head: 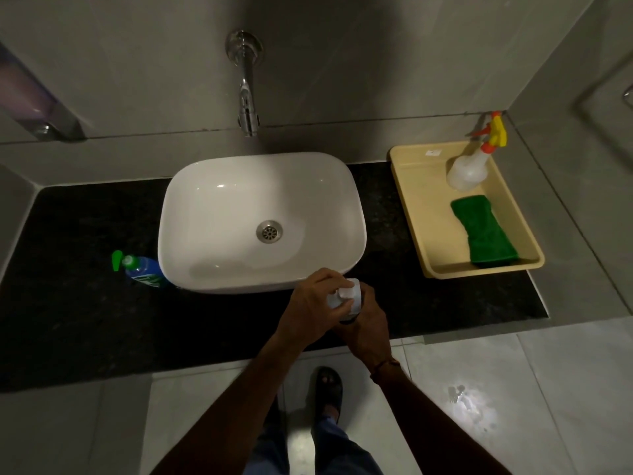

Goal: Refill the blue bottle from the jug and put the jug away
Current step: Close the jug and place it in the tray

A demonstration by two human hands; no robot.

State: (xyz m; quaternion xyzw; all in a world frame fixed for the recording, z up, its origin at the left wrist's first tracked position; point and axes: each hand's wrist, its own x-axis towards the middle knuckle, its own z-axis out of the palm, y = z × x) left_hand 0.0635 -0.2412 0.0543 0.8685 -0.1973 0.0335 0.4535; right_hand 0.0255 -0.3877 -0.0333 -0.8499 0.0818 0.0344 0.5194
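Jug [346,299] is what both hands are on, right at the front of the dark desk [85,320], just in front of the white sink [212,200]. Only its pale top shows, because the hands cover the rest. The left hand [315,305] sits on top, with its fingers [337,308] curled around the white cap. The right hand [364,329] wraps its fingers around the side of the jug, lower down.

A blue bottle [145,272] with a green cap stands on the desk, touching the left side of the sink, well apart from the hands. A silver tap [247,94] sticks out of the wall above the sink.

On the right end of the desk is a yellow tray [418,214]. In it lie a white spray bottle [471,168] and a green cloth [483,231], near each other.
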